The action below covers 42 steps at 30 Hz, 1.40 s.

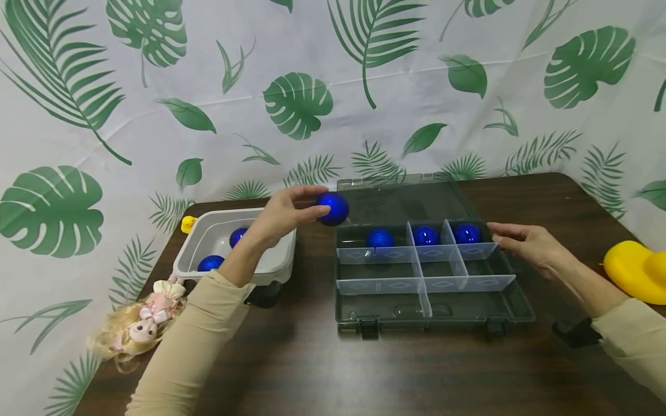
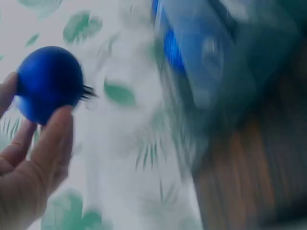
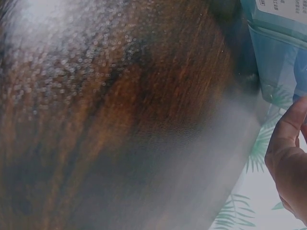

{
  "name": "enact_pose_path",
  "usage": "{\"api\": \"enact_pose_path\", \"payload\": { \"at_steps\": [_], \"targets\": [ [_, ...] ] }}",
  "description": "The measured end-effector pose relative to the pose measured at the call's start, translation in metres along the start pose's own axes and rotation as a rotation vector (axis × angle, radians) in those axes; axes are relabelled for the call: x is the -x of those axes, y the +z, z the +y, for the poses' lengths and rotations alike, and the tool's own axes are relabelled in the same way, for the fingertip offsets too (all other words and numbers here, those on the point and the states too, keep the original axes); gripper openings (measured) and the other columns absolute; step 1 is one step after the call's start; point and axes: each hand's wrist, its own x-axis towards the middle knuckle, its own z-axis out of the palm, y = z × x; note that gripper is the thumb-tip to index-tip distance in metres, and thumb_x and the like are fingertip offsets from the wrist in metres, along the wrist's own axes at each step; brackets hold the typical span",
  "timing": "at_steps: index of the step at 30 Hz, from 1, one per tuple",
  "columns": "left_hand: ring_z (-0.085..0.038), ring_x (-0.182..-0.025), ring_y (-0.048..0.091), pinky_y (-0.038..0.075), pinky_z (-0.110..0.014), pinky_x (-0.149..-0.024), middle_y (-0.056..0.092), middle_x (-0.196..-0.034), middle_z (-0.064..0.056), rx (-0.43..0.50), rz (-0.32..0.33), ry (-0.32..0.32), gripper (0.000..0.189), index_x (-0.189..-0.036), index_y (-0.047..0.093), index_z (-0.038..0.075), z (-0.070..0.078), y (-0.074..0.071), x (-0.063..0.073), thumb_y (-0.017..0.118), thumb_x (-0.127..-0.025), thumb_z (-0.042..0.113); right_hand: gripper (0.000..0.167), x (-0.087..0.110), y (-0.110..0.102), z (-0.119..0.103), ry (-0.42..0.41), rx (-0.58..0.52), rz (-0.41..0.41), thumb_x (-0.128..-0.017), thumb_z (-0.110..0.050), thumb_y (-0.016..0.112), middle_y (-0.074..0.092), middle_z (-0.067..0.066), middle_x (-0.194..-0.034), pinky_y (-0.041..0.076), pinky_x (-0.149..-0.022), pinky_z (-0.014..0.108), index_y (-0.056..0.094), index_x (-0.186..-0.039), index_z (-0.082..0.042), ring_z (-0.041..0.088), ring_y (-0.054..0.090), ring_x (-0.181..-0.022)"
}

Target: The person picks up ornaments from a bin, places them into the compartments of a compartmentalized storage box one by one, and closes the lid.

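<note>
My left hand (image 1: 281,218) pinches a matte blue bauble (image 1: 333,208) between thumb and fingers, in the air left of the divided box. The left wrist view shows the bauble (image 2: 50,84) with its dark cap and small loop facing right. A clear grey compartment box (image 1: 382,285) lies with its lid (image 1: 400,199) folded back. Three blue baubles fill its back row: a glittery one (image 1: 380,237), a shiny one (image 1: 426,235) and another shiny one (image 1: 467,233) at right. My right hand (image 1: 538,248) touches the box's right side near the back corner, fingers nearly straight.
A white tub (image 1: 283,260) at left holds a glittery bauble (image 1: 210,263) and a shiny one (image 1: 237,236). A doll (image 1: 143,326) and a small yellow duck (image 1: 188,224) are beside it. A large yellow duck (image 1: 632,271) sits far right. Leaf-printed cloth (image 1: 224,144) hangs behind.
</note>
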Motion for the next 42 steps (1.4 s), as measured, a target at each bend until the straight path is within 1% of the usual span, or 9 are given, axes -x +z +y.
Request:
{"api": "enact_pose_path", "payload": {
  "at_steps": [2, 5, 9, 15, 20, 25, 32, 39, 42],
  "targets": [
    [-0.027, -0.114, 0.058, 0.051, -0.038, -0.089, 0.057, -0.128, -0.014, 0.081, -0.063, 0.038, 0.041, -0.128, 0.056, 0.004, 0.005, 0.02, -0.011, 0.066, -0.088, 0.01, 0.061, 0.0, -0.001, 0.0, -0.008, 0.001, -0.003, -0.098, -0.029, 0.049, 0.033, 0.03, -0.143, 0.045, -0.073, 0.007, 0.029, -0.142, 0.009, -0.016, 0.05, -0.087],
    [-0.024, -0.111, 0.06, 0.052, -0.038, -0.089, 0.058, -0.127, -0.013, 0.137, -0.164, 0.07, 0.04, -0.127, 0.057, 0.005, 0.01, 0.054, -0.025, 0.065, -0.089, 0.01, 0.061, 0.001, -0.003, 0.0, -0.021, -0.023, 0.002, -0.098, -0.028, 0.051, 0.054, -0.002, -0.129, 0.047, -0.074, 0.008, 0.03, -0.141, 0.01, -0.015, 0.051, -0.087],
    [-0.018, -0.104, 0.062, 0.053, -0.034, -0.087, 0.059, -0.124, -0.011, 0.132, -0.28, 0.086, 0.04, -0.127, 0.058, 0.007, 0.011, 0.101, -0.042, 0.066, -0.088, 0.013, 0.061, 0.001, -0.002, 0.0, -0.037, -0.067, 0.01, -0.096, -0.025, 0.054, 0.051, -0.031, -0.106, 0.048, -0.073, 0.01, 0.032, -0.139, 0.011, -0.012, 0.053, -0.087],
    [-0.008, -0.094, 0.063, 0.053, -0.026, -0.083, 0.062, -0.119, -0.005, 0.182, -0.352, 0.059, 0.039, -0.125, 0.06, 0.008, 0.006, 0.166, -0.057, 0.068, -0.087, 0.013, 0.059, 0.001, 0.002, -0.001, 0.001, 0.005, -0.001, -0.098, -0.028, 0.05, 0.042, 0.025, -0.14, 0.05, -0.09, 0.032, 0.031, -0.141, 0.009, -0.011, 0.052, -0.09],
    [-0.004, -0.091, 0.062, 0.052, -0.017, -0.075, 0.063, -0.117, -0.003, 0.101, -0.356, 0.087, 0.041, -0.124, 0.059, 0.009, 0.004, 0.2, -0.06, 0.07, -0.086, 0.016, 0.057, 0.001, 0.004, -0.003, 0.028, 0.017, -0.021, -0.1, -0.027, 0.045, 0.032, 0.035, -0.142, 0.036, -0.098, 0.052, 0.029, -0.143, 0.006, 0.009, 0.056, -0.104],
    [-0.005, -0.1, 0.063, 0.049, -0.012, -0.077, 0.066, -0.115, -0.002, -0.063, -0.304, 0.117, 0.037, -0.118, 0.063, 0.009, 0.006, 0.213, -0.064, 0.071, -0.084, 0.019, 0.059, 0.001, 0.001, -0.004, 0.029, 0.032, -0.016, -0.099, -0.03, 0.046, 0.031, 0.034, -0.142, 0.035, -0.097, 0.052, 0.029, -0.143, 0.006, -0.001, 0.056, -0.097],
    [-0.003, -0.094, 0.064, 0.048, -0.01, -0.073, 0.07, -0.108, -0.001, -0.184, -0.267, 0.088, 0.034, -0.113, 0.066, 0.009, 0.007, 0.216, -0.064, 0.074, -0.082, 0.02, 0.061, 0.0, 0.001, -0.005, 0.018, 0.037, -0.027, -0.099, -0.032, 0.046, 0.029, 0.034, -0.144, 0.033, -0.098, 0.058, 0.028, -0.143, 0.007, 0.033, 0.051, -0.119],
    [-0.006, -0.095, 0.064, 0.05, -0.012, -0.075, 0.067, -0.113, -0.006, -0.112, -0.318, 0.059, 0.038, -0.118, 0.063, 0.006, 0.009, 0.194, -0.057, 0.073, -0.083, 0.017, 0.063, 0.0, 0.002, -0.002, 0.017, 0.03, -0.014, -0.098, -0.033, 0.049, 0.03, 0.035, -0.143, 0.033, -0.098, 0.052, 0.029, -0.143, 0.007, -0.017, 0.046, -0.089],
    [-0.008, -0.096, 0.063, 0.05, -0.014, -0.077, 0.066, -0.116, -0.009, -0.054, -0.315, 0.063, 0.04, -0.121, 0.061, 0.004, 0.01, 0.17, -0.049, 0.072, -0.084, 0.014, 0.063, 0.0, 0.001, -0.002, 0.019, 0.007, -0.01, -0.098, -0.032, 0.049, 0.027, 0.034, -0.144, 0.031, -0.099, 0.055, 0.028, -0.142, 0.008, -0.019, 0.045, -0.086]
  ]
}}
